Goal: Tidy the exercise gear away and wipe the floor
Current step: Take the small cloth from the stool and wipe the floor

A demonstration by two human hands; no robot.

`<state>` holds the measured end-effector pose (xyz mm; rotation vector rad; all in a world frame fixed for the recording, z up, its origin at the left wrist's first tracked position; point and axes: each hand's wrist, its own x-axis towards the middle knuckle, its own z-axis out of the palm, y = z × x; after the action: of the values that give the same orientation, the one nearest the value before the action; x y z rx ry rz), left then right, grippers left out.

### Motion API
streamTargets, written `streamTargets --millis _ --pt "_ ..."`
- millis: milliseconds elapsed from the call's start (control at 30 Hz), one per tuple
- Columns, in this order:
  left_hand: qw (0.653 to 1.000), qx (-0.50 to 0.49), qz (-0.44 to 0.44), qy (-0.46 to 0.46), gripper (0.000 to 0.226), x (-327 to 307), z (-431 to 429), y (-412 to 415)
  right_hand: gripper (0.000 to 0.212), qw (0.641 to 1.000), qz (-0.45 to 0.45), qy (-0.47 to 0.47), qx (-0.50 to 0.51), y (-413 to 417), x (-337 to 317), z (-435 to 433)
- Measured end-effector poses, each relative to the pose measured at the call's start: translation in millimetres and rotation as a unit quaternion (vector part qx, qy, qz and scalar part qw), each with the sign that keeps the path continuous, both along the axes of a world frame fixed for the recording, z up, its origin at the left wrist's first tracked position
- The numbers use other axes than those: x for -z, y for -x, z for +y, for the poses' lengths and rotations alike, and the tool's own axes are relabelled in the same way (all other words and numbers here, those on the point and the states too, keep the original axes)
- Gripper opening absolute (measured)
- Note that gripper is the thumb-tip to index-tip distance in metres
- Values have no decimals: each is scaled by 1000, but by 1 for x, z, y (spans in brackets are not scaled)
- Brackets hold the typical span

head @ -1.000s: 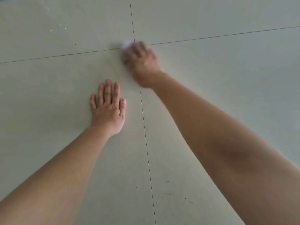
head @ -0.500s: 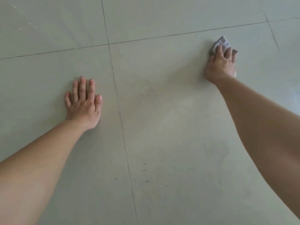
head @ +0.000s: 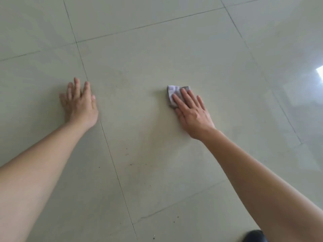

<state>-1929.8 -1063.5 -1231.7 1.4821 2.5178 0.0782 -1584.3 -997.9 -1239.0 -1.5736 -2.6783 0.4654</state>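
A small folded cloth [head: 173, 92], white and grey, lies on the pale tiled floor [head: 139, 70] near the middle of the view. My right hand [head: 191, 113] presses flat on top of it, fingers stretched out, so only the cloth's far left part shows. My left hand [head: 79, 104] rests palm down on the floor to the left, beside a grout line, fingers apart and holding nothing. No exercise gear is in view.
Dark specks of dirt [head: 130, 164] dot the tile nearer to me. A dark rounded object [head: 254, 236] pokes in at the bottom right edge. A bright window reflection [head: 319, 74] glares at the right edge.
My right hand has slid the cloth back leftward and nearer to me, after first sweeping it right from the tile joint. My left hand stays planted on the floor.
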Motion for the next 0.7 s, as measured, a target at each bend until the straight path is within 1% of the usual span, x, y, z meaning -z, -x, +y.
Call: streamTargets --millis 67,133,200,233,300,400,467,533,567,600,667,700 --pt "997 69 -19 -19 50 -4 -6 -37 51 992 -10 17 128 -40 -4 4" --pt "993 103 -43 -25 50 -2 -14 -71 52 973 -8 47 228 -54 -7 -6" --pt "992 107 -61 -26 49 0 -21 -97 52 962 -1 53 269 -46 -7 -29" --pt "992 99 -67 -29 49 1 -24 -105 52 965 6 46 260 -37 -5 -45" --pt "993 89 -71 -30 48 3 -32 -117 53 979 21 35 201 -19 -4 -88" --pt "992 99 -66 -38 47 7 -52 -125 54 998 16 36 55 -1 -2 -156" --pt "990 120 -64 -42 47 9 -68 -126 54 997 11 41 -61 -4 -1 -185" --pt "987 146 -61 -33 50 10 -82 -129 52 990 18 37 -136 -25 0 -182" --pt "986 153 -60 -25 50 10 -89 -130 51 990 13 29 -138 -39 1 -173" --pt "986 154 -58 -17 48 9 -95 -132 50 994 4 20 -111 -53 0 -161" --pt "987 149 -57 -1 47 8 -103 -137 50 1000 1 6 28 -83 -3 -135" --pt "987 147 -57 4 48 7 -106 -139 50 993 0 11 114 -98 -7 -126"
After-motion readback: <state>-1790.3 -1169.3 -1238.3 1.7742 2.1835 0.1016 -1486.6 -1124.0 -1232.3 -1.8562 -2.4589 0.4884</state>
